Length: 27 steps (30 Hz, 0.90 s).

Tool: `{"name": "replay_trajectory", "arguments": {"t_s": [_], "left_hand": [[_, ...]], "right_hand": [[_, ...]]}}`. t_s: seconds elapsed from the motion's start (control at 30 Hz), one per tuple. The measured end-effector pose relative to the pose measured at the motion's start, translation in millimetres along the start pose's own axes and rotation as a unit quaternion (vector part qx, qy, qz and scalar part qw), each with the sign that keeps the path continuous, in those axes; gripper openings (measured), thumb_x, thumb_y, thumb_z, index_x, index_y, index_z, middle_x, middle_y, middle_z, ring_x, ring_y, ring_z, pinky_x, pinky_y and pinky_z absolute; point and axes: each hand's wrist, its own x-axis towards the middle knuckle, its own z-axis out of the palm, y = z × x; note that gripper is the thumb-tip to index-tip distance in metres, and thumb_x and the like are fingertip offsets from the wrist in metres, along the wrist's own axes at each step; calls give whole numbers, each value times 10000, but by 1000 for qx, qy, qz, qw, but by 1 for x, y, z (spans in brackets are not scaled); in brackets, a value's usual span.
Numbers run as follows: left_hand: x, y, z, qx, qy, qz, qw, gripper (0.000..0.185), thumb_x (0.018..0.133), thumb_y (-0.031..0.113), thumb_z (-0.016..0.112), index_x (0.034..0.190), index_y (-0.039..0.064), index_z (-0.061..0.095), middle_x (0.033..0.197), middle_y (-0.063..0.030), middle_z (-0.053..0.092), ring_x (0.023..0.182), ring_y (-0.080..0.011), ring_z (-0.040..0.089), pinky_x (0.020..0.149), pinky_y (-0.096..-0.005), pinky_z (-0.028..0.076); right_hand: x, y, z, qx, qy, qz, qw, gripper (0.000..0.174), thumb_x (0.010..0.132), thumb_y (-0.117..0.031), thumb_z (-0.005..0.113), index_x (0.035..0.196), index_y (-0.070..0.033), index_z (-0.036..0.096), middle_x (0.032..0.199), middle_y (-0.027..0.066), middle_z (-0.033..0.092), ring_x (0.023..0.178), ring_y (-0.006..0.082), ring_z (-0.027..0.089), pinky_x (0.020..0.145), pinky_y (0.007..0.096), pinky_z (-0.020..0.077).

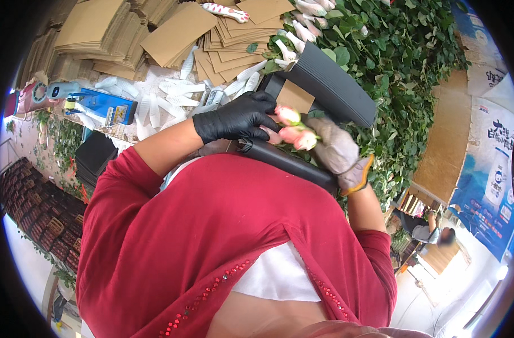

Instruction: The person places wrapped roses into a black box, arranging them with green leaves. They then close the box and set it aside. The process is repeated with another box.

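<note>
My left hand, in a black glove, reaches in from the left with curled fingers around a pale pink rose head. My right hand, in a greyish work glove with a yellow-edged cuff, is closed around the stems of pink roses, their heads pointing left. The stems are mostly hidden by the glove. Both hands are between a ribbed black panel on the far side and a black rolled edge against my body. A brown cardboard piece lies between these black parts.
White foam net sleeves lie scattered at the left, near a blue tape dispenser. Cardboard sheets are stacked behind. Leafy stems with sleeved flower heads fill the right. A person sits farther off.
</note>
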Motion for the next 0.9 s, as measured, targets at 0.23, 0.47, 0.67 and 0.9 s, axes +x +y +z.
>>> {"name": "replay_trajectory", "arguments": {"t_s": [0.23,0.47,0.67,0.9], "left_hand": [[6,-3,7,-43,13,-47,998,544,805,196,801,1320,78,672,1467,-165,547,1356,-387,499,1141,-479,395],[22,-3,-20,21,-1,19,1000,342,790,330,833,1058,124,779,1479,-130,546,1334,-343,502,1109,-440,409],[19,-21,8,7,76,33,997,399,808,194,794,1202,156,746,1300,-90,646,1126,-303,597,1001,-430,477],[31,-13,-6,-98,36,-67,992,399,845,226,743,1218,104,668,1143,-107,629,1126,-324,586,985,-425,468]], "right_hand": [[19,5,-14,-23,-22,-24,999,467,928,-105,600,1393,-76,581,1199,204,690,1034,356,696,835,447,576],[10,0,1,10,70,-81,994,462,905,-132,619,1365,-87,598,1082,184,668,925,375,686,806,442,579],[-70,-3,-105,51,159,167,972,438,900,30,541,1307,-54,678,966,114,738,792,220,725,743,351,588],[32,16,15,-160,216,-134,954,450,878,-88,668,1325,-110,626,947,107,663,818,309,688,684,404,584]]}}
